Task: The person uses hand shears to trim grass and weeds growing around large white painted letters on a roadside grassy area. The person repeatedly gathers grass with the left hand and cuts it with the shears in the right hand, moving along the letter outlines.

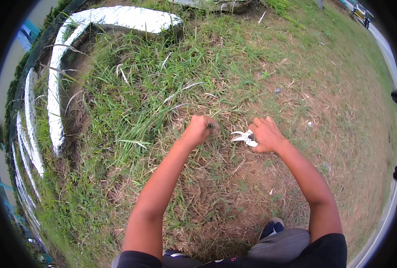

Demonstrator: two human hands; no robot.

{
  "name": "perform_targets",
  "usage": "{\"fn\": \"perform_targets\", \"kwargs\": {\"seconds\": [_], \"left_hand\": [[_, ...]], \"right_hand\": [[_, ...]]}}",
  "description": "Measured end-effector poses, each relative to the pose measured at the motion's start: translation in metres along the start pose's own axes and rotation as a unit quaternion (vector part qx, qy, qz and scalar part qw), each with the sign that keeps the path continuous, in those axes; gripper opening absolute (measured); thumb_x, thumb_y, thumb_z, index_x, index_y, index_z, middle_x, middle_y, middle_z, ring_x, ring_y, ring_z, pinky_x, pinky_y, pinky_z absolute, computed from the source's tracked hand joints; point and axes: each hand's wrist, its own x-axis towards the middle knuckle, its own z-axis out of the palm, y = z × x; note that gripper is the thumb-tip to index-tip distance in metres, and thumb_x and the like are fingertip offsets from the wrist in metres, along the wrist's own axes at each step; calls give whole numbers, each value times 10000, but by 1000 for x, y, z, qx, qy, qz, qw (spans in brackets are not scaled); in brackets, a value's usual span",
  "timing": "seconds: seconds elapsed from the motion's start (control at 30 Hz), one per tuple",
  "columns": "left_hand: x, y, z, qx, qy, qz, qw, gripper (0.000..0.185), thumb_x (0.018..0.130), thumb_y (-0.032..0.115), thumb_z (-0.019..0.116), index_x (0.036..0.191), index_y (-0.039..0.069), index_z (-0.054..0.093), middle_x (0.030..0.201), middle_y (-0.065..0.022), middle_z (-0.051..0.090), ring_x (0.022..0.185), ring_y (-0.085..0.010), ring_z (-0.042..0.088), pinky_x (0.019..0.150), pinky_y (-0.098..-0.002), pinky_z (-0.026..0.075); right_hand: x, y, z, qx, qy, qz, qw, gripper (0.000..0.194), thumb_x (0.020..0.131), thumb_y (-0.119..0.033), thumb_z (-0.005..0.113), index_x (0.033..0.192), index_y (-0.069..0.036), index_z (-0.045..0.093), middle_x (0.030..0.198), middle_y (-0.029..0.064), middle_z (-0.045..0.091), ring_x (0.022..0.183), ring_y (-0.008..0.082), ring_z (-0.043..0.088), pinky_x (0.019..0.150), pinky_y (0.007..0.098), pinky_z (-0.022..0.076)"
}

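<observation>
My left hand [200, 129] is closed around a bunch of green grass stems [213, 126], whose cut or lower ends show at the right side of the fist. Long blades and pale seed heads lie to the left of that hand, and I cannot tell whether they belong to the held bunch. A pair of pruning shears [245, 138] with light-coloured handles is in my right hand [265, 135]. The blades stand apart and point left, towards my left hand, with a short gap between. Green and dry grass [171, 97] covers the ground under both hands.
White-painted stone edging [56, 97] curves along the left, with another white-topped stone [135, 19] at the upper left. A rock [215, 4] lies at the top. My shoe [271, 228] stands on the grass below. A road [384, 47] with a vehicle [360, 12] runs along the right edge.
</observation>
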Motion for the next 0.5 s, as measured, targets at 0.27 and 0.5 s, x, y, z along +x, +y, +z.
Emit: {"fn": "perform_targets", "kwargs": {"seconds": [0.27,0.5], "left_hand": [[-5,5,-4,23,-15,-36,999,168,664,0,721,817,70,713,780,-149,673,686,-305,648,649,-368,522],[-3,7,-45,73,45,-39,996,143,689,5,707,819,63,723,770,-104,692,719,-225,674,691,-314,522]], "right_hand": [[15,-59,0,103,-139,-93,980,463,566,-356,713,877,-20,653,910,152,610,903,298,583,851,391,413],[41,-60,6,28,-82,18,996,384,613,-326,705,817,-6,653,860,175,626,858,313,616,832,401,449]]}}
